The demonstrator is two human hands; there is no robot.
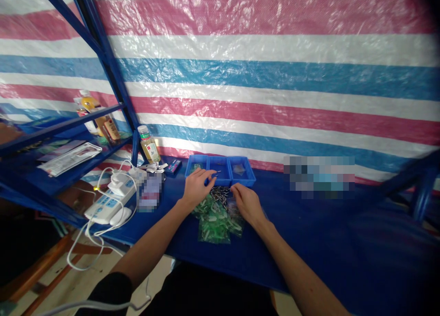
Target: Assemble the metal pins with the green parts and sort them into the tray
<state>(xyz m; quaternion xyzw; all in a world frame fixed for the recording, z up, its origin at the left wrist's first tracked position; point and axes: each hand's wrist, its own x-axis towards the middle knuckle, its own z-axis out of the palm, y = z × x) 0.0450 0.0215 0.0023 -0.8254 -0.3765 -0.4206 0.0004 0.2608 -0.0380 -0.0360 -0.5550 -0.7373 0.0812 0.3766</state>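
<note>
Three blue trays [219,170] stand side by side on the blue table; the left and right ones hold small clear bags. In front of them lies a pile of small dark metal pieces [221,195], with green-tinted plastic bags [215,224] spread nearer my body. My left hand [199,185] is over the front of the left tray, its fingers pinched on a small thin piece. At the right edge of the metal pile is my right hand [244,200], fingertips pressed together; whatever they hold is too small to make out.
A white power strip [112,200] with tangled cables lies at the left, beside a blurred-out object [149,192]. Behind them stand a bottle [149,145] and a small blue box [173,166]. A blue metal shelf [113,77] rises at the left. Another blurred item [319,174] is at the back right.
</note>
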